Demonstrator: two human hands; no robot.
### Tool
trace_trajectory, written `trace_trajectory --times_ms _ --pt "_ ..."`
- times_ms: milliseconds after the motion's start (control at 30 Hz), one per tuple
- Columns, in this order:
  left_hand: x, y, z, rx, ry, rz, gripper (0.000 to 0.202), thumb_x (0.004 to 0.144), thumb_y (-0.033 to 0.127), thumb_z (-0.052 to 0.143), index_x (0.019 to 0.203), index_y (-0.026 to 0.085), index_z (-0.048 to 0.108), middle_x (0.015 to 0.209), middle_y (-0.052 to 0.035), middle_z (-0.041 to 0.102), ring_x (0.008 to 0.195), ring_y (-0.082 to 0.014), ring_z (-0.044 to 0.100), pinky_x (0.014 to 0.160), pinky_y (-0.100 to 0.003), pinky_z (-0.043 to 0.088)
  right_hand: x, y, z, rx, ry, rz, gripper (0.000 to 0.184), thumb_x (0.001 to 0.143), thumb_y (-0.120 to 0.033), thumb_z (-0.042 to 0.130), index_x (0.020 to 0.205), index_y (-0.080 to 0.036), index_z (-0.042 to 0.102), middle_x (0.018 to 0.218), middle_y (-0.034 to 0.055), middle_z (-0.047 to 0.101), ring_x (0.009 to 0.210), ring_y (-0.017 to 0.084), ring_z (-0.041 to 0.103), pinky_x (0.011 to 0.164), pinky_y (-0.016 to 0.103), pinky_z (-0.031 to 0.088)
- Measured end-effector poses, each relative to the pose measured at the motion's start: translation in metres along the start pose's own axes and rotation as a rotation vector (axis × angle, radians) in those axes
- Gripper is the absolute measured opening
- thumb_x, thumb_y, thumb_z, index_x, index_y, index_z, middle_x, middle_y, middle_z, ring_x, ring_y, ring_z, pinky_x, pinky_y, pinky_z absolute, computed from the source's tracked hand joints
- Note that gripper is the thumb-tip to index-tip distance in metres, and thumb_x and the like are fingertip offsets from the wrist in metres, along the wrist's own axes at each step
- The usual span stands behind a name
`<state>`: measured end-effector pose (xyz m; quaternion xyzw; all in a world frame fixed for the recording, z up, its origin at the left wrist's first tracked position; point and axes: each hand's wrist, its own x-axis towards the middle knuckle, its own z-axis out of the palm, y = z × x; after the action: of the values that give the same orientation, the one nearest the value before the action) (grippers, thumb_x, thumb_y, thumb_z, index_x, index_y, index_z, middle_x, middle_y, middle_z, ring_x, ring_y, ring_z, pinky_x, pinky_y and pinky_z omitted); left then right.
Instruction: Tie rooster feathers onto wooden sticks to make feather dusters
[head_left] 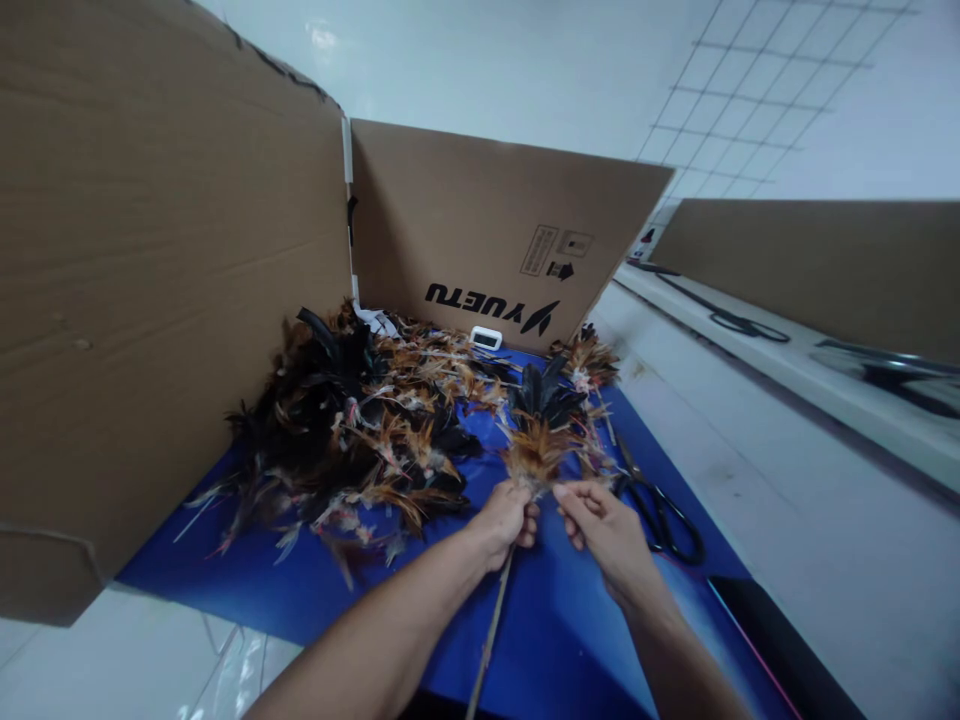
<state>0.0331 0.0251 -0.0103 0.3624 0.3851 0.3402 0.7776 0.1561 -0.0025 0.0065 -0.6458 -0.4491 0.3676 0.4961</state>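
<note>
My left hand is wrapped round a thin stick just below a tuft of feathers, a feather duster with brown feathers low down and dark ones at the top. The stick slants down toward me. Close beside it on the right, my right hand has thumb and forefinger pinched together at the base of the tuft; what they grip is too small to make out. A large pile of loose brown and black feathers lies to the left. Black-handled scissors rest to the right of my right hand.
Cardboard panels stand behind and at the left of the blue work surface. A small white display device sits at the back panel. A dark flat object lies front right. Another feather bunch is at back right.
</note>
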Motion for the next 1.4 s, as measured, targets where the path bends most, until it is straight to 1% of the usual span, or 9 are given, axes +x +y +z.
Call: trace_trajectory --times_ms 67,200,367,500,800,967,1133,1267,1400 --pt "-0.001 0.001 0.0 0.0 0.007 -0.007 0.014 0.075 0.031 0.045 0.078 0.017 0.042 0.06 0.006 0.04 0.04 -0.003 0.032 0.039 -0.016 0.022 -0.004 0.007 -0.002 -0.047 0.011 0.003 0.037 0.065 -0.052 0.067 0.07 -0.017 0.057 0.048 -0.0031 0.052 0.039 0.008 0.043 0.036 0.019 0.033" --pt "-0.004 0.001 0.001 0.011 -0.036 0.008 0.018 0.075 0.034 0.046 0.073 0.017 0.042 0.059 0.0057 0.039 0.041 -0.0027 0.031 0.039 -0.016 0.019 -0.006 0.015 0.001 -0.088 -0.129 0.082 0.042 0.07 -0.057 0.061 0.064 -0.016 0.057 0.047 -0.0025 0.05 0.039 0.008 0.043 0.036 0.02 0.033" --pt "-0.007 0.002 0.003 0.003 -0.074 0.036 0.029 0.073 0.044 0.049 0.07 0.017 0.04 0.058 0.0066 0.036 0.04 -0.0019 0.031 0.039 -0.016 0.018 0.0 0.008 0.01 0.124 -0.35 0.219 0.041 0.07 -0.055 0.062 0.061 -0.015 0.057 0.055 0.0 0.054 0.05 0.011 0.051 0.043 0.021 0.037" --pt "-0.009 0.005 0.005 0.002 -0.092 0.026 0.029 0.075 0.046 0.048 0.075 0.018 0.041 0.057 0.0075 0.035 0.04 -0.0014 0.027 0.039 -0.015 0.016 0.007 0.001 0.017 0.29 -0.437 0.266 0.037 0.069 -0.049 0.067 0.06 -0.013 0.057 0.05 -0.0021 0.051 0.046 0.01 0.047 0.047 0.024 0.041" --pt "-0.011 0.006 0.008 -0.001 -0.125 -0.004 0.034 0.073 0.049 0.053 0.074 0.019 0.036 0.056 0.0086 0.034 0.037 -0.0006 0.025 0.037 -0.014 0.013 0.019 0.001 0.03 0.387 -0.273 0.234 0.025 0.065 -0.036 0.072 0.071 -0.013 0.066 0.066 0.0032 0.065 0.06 0.014 0.059 0.053 0.024 0.045" --pt "-0.009 0.005 0.007 -0.09 -0.191 -0.045 0.03 0.07 0.038 0.057 0.071 0.019 0.034 0.054 0.0089 0.032 0.037 0.0004 0.019 0.037 -0.015 0.01 0.019 0.016 0.033 0.352 -0.225 0.167 0.03 0.069 -0.042 0.067 0.07 -0.012 0.066 0.059 0.0026 0.063 0.053 0.013 0.056 0.048 0.023 0.043" --pt "-0.006 0.004 0.002 -0.276 -0.273 -0.156 0.015 0.067 0.019 0.051 0.072 0.018 0.037 0.056 0.0053 0.038 0.037 -0.0007 0.026 0.038 -0.014 0.013 0.017 0.02 0.033 0.311 -0.219 0.175 0.034 0.071 -0.046 0.063 0.074 -0.012 0.067 0.055 0.0017 0.061 0.043 0.01 0.049 0.039 0.021 0.035" --pt "-0.002 0.004 -0.004 -0.382 -0.344 -0.275 0.004 0.07 0.017 0.044 0.068 0.014 0.041 0.058 0.0012 0.042 0.038 -0.0018 0.03 0.037 -0.014 0.016 0.015 0.014 0.032 0.339 -0.224 0.168 0.031 0.069 -0.044 0.064 0.071 -0.013 0.066 0.053 0.0004 0.059 0.043 0.01 0.048 0.04 0.021 0.036" --pt "0.0 0.004 -0.009 -0.397 -0.367 -0.336 0.014 0.074 0.022 0.041 0.068 0.011 0.047 0.061 -0.0047 0.048 0.04 -0.0045 0.035 0.036 -0.014 0.016 0.014 0.013 0.031 0.328 -0.239 0.184 0.033 0.069 -0.046 0.064 0.071 -0.013 0.065 0.049 -0.0015 0.055 0.036 0.006 0.039 0.033 0.019 0.026"
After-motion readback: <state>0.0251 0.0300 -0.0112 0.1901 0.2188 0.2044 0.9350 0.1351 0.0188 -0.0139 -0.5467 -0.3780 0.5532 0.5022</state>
